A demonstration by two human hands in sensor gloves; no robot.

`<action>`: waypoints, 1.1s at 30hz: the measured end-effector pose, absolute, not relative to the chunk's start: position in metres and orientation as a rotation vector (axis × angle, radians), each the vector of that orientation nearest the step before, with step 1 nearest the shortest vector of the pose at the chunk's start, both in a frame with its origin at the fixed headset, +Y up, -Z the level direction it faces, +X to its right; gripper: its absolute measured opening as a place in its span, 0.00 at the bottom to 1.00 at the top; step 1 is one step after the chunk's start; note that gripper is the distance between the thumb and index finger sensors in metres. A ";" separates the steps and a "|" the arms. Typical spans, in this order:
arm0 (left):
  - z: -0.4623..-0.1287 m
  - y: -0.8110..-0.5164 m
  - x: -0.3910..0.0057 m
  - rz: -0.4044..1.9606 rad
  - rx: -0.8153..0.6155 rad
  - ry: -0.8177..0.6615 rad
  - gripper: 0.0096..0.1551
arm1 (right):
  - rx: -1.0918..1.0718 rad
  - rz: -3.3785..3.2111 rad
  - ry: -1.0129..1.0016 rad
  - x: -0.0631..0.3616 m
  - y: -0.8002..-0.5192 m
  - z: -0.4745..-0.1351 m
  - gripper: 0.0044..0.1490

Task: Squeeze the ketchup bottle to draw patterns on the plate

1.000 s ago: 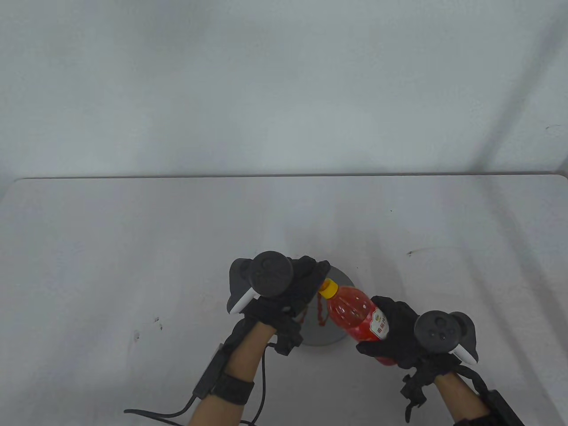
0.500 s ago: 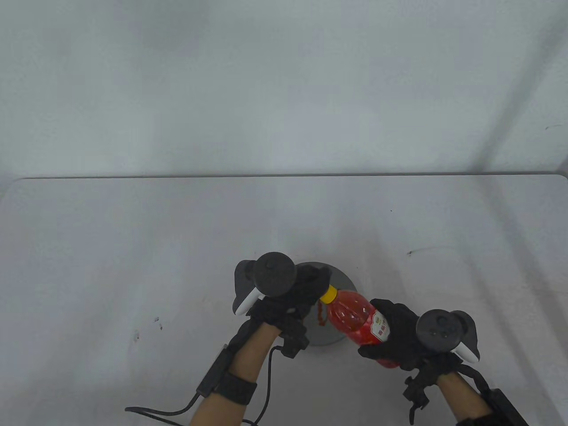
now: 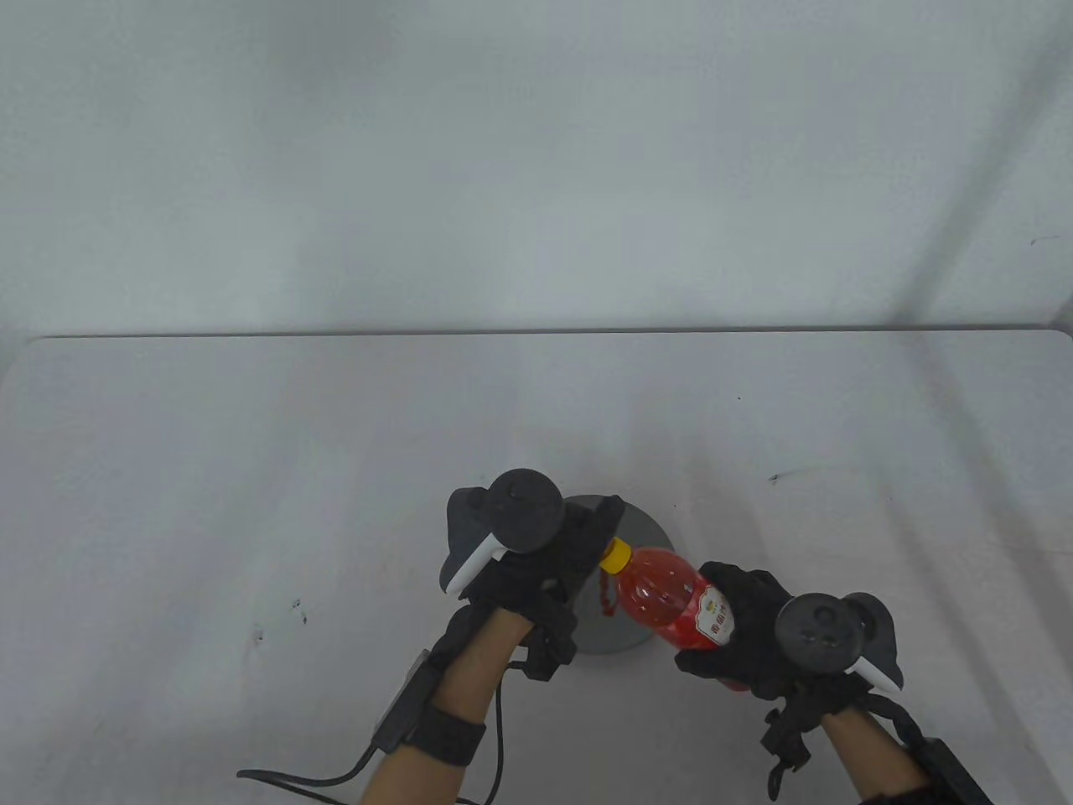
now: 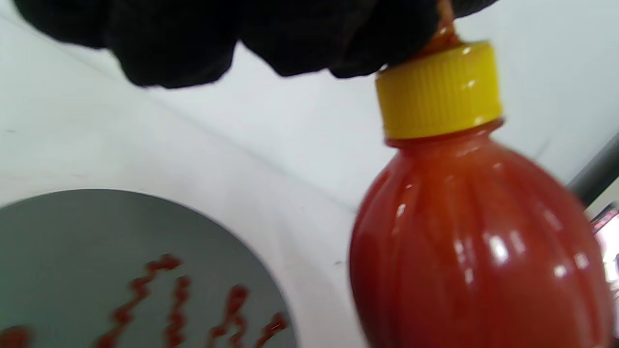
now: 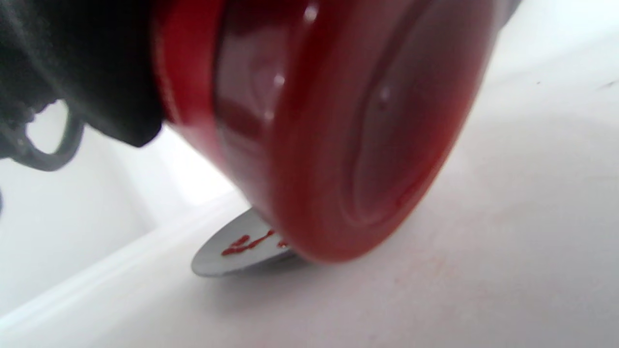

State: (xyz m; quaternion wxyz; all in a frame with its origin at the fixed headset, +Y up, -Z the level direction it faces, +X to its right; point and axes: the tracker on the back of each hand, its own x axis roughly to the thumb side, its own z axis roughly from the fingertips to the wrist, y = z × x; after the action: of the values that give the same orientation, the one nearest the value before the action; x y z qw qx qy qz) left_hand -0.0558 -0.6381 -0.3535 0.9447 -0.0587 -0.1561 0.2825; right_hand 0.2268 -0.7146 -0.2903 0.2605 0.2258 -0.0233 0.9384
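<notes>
1. Ketchup bottle [image 3: 671,604]: clear plastic filled with red sauce, ribbed and bulging toward the shoulder, with a ridged yellow cap [image 4: 439,91] and a red label band bearing white print.
2. It is held above the table [image 3: 251,470], tilted with the cap pointing up-left over the grey plate [image 3: 645,537] and the base toward the person.
3. Right hand [image 3: 746,629] wraps its curled fingers around the lower, labelled part of the bottle.
4. Left hand [image 3: 553,553] is at the cap; its fingertips [image 4: 367,43] touch the nozzle end above the yellow cap, but whether they pinch it I cannot tell.
5. A smear of orange sauce shows at the nozzle, just under the glove.
6. The plate is round, flat and grey, lying on the table beneath the hands, with several wavy red ketchup lines [image 4: 174,299] drawn on it.
</notes>
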 end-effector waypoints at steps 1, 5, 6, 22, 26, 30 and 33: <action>-0.355 -0.639 -0.056 0.574 -0.141 -0.300 0.35 | 0.611 2.545 -0.063 0.226 -0.715 -0.290 0.61; -0.357 -0.643 -0.058 0.634 -0.191 -0.306 0.31 | 0.615 2.548 -0.055 0.225 -0.716 -0.290 0.61; -0.358 -0.644 -0.058 0.677 -0.182 -0.330 0.30 | 0.614 2.545 -0.057 0.225 -0.716 -0.289 0.61; -0.352 -0.641 -0.057 0.719 0.022 -0.499 0.29 | 0.619 2.261 0.109 0.226 -0.724 -0.295 0.60; -0.352 -0.645 -0.059 0.747 0.055 -0.464 0.28 | 0.622 2.288 0.110 0.227 -0.725 -0.298 0.61; -0.350 -0.638 -0.062 0.658 0.005 -0.436 0.31 | 0.599 2.330 0.065 0.232 -0.721 -0.298 0.62; -0.345 -0.636 -0.071 0.632 -0.001 -0.387 0.33 | 0.578 2.362 0.045 0.236 -0.718 -0.298 0.62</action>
State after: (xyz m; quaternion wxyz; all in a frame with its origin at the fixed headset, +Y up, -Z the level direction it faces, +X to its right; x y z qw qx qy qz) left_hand -0.0712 -0.6359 -0.3451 0.9322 -0.0003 -0.1889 0.3087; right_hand 0.2365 -0.7180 -0.2978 0.3475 0.2230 0.0174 0.9106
